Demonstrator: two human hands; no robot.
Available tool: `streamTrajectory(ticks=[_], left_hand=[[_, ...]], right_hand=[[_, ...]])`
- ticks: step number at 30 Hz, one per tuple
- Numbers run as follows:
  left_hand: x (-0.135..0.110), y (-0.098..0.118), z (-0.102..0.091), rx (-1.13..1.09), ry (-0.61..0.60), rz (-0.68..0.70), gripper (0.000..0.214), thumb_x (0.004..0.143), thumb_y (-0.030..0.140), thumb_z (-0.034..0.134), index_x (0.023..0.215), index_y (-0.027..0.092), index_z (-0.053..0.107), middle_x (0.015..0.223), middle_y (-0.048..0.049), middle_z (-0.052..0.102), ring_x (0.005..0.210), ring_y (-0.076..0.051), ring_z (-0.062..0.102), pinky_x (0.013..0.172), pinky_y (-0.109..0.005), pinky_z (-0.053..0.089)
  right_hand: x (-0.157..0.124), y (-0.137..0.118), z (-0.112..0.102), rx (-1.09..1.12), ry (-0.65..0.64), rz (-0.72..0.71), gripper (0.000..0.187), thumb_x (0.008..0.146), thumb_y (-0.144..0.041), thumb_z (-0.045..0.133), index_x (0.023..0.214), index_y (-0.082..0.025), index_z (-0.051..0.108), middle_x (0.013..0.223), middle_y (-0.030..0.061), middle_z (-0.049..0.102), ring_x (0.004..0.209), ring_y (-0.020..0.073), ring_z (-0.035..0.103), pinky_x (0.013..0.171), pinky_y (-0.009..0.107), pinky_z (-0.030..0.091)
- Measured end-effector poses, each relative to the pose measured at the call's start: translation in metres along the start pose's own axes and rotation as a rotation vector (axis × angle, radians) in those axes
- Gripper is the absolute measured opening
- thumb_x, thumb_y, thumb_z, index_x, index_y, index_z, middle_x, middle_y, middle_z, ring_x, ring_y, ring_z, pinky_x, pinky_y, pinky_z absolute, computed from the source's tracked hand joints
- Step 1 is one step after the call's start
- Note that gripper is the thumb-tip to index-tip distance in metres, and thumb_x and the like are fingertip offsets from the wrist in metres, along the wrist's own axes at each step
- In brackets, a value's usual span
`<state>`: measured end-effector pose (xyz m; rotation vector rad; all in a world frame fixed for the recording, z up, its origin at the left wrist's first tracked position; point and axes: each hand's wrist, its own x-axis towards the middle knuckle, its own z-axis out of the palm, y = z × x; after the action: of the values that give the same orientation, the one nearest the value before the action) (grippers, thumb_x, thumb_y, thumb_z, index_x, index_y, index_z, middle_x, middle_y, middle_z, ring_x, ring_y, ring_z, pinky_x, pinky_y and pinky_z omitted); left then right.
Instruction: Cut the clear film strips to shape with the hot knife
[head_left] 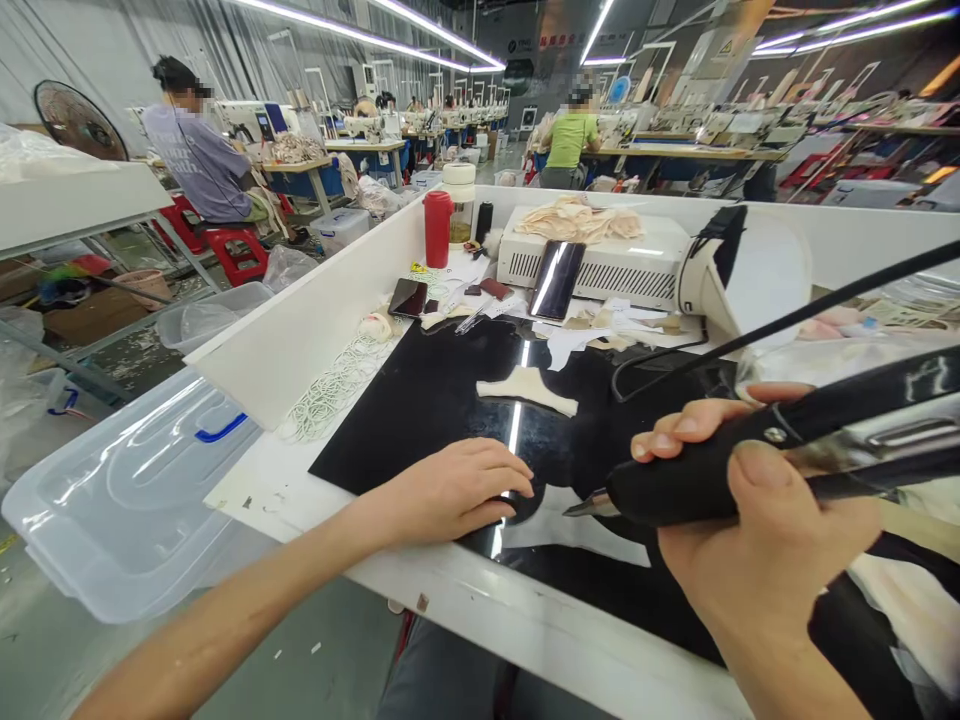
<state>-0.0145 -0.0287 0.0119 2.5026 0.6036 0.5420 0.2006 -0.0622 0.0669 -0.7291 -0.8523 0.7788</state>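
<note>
My left hand (465, 488) rests on the glossy black mat (420, 400), fingers together and slightly bent, palm down. A dark rounded patch shows at its fingertips; I cannot tell whether it is an object or a reflection. Beside those fingers lies a pale flat piece (585, 538). My right hand (765, 530) is wrapped around a thick black handheld tool (675, 490) with a pointed metal tip. That tip is over the pale piece, close to its upper edge; contact is unclear. Farther up the mat sits a cream curved fabric piece (529, 388).
At the back are a white machine (592, 262) topped with cream fabric, a phone (557, 280), a red cup (437, 230) and scraps. White cord (337, 390) lies left. A black cable (825, 300) crosses at right. A lidded plastic bin (142, 490) stands left; two people sit beyond.
</note>
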Motion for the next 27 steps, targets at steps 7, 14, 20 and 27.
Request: streamTrajectory(ticks=[7,14,20,27], left_hand=[[0.033,-0.017,0.002,-0.16,-0.112,0.099,0.05,0.09,0.024,0.077,0.137,0.03,0.059,0.133,-0.0054,0.069,0.134,-0.026,0.057,0.119,-0.045,0.039],[0.031,-0.017,0.007,-0.089,-0.193,0.055,0.056,0.088,0.034,0.079,0.137,0.025,0.054,0.134,-0.0092,0.068,0.14,-0.029,0.053,0.124,-0.058,0.025],[0.032,-0.016,0.009,-0.089,-0.197,0.027,0.065,0.081,0.042,0.085,0.137,0.026,0.055,0.134,-0.0103,0.068,0.142,-0.029,0.051,0.127,-0.055,0.02],[0.033,-0.015,0.01,-0.089,-0.183,0.043,0.068,0.079,0.042,0.086,0.137,0.024,0.055,0.135,-0.0109,0.067,0.142,-0.031,0.051,0.127,-0.056,0.019]], right_hand=[[0.002,0.011,-0.006,-0.04,-0.03,-0.068,0.037,0.073,-0.028,0.086,0.105,-0.027,0.066,0.076,-0.0037,0.066,0.061,0.0167,0.059,0.06,0.034,0.053],[0.001,0.022,-0.004,-0.025,-0.055,-0.066,0.039,0.075,-0.031,0.087,0.107,-0.027,0.065,0.077,-0.0041,0.066,0.065,0.0163,0.06,0.064,0.033,0.052],[-0.002,0.028,-0.007,-0.033,-0.126,-0.043,0.037,0.081,-0.031,0.084,0.112,-0.029,0.063,0.081,-0.0039,0.065,0.069,0.0162,0.061,0.068,0.034,0.052],[-0.005,0.028,-0.008,-0.038,-0.142,-0.052,0.034,0.084,-0.028,0.081,0.111,-0.029,0.062,0.081,-0.0039,0.064,0.069,0.0164,0.061,0.069,0.035,0.053]])
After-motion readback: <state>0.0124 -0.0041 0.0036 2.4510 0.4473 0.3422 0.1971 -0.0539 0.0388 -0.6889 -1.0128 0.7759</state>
